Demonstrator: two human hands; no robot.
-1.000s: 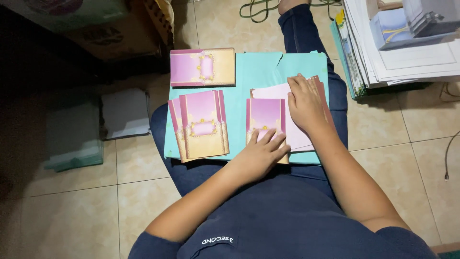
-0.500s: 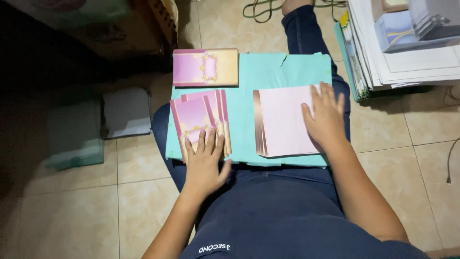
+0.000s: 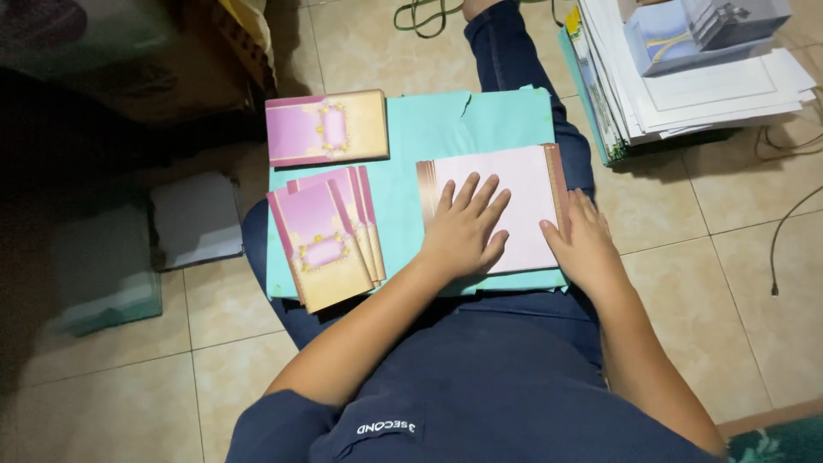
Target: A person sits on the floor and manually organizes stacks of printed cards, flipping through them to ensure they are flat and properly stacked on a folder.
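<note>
The left hand (image 3: pixel 463 230) lies flat, fingers spread wide, palm down on the pale pink sheet (image 3: pixel 514 201); it grips nothing. The right hand (image 3: pixel 587 249) rests open at the sheet's right lower corner, fingers extended along the edge with its gold-brown border strip, thumb touching the sheet. The sheet lies blank side up on the right half of the turquoise board (image 3: pixel 429 129), which sits across the person's lap.

On the left half of the board, a fanned stack of pink-and-gold cards (image 3: pixel 321 240) lies printed side up, tilted, its lower end overhanging the board's near edge. Beyond it, a single pink-and-gold card (image 3: pixel 326 129) lies crosswise at the board's far left corner, apart from the stack.

The floor (image 3: pixel 686 223) is beige tile. To the person's left, a grey flat item (image 3: pixel 195 219) and a dim greenish box (image 3: pixel 103 274) lie on the tiles in shadow; contents cannot be told. At the far right stands a stack of white paper sheets (image 3: pixel 711 86) with a light blue box (image 3: pixel 677 34) on top. A thin cable (image 3: pixel 784 231) runs along the right edge.
</note>
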